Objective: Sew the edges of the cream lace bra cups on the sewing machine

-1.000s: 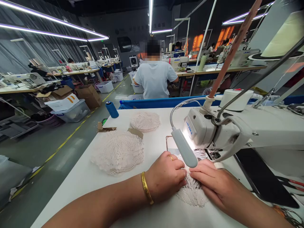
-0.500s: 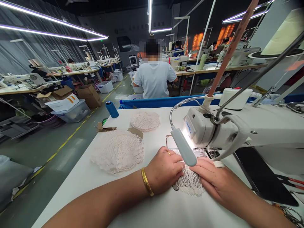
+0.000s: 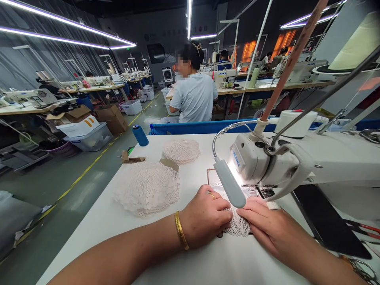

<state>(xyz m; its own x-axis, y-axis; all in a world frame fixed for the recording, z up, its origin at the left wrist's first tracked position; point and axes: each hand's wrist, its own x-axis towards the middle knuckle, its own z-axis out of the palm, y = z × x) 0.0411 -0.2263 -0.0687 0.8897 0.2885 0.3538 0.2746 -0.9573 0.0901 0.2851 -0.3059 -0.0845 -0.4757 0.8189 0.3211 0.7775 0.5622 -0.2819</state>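
A white lace piece point(image 3: 238, 226) lies on the table under the sewing machine head point(image 3: 252, 158), its upper part partly behind the grey lamp point(image 3: 230, 183). My left hand point(image 3: 204, 215), with a gold ring and bangle, has its curled fingers closed on the lace's left side. On the right side, my right hand point(image 3: 267, 221) rests with fingers stretched out flat over the lace, close to the machine's presser area. The needle itself is hidden by the lamp and machine head. Two stacks of similar lace, a larger pile point(image 3: 148, 188) and a smaller pile point(image 3: 181, 151), sit to the left.
A blue thread cone point(image 3: 140, 135) stands at the table's far left corner. On the right lie a black flat panel point(image 3: 329, 219), red-handled pliers or snips point(image 3: 363, 229) and metal scissors point(image 3: 363, 269). A person point(image 3: 196, 93) in a light shirt sits ahead.
The lace has moved forward, away from me, so less of it shows on my side. My left hand has shifted slightly right. The person ahead has turned their head left.
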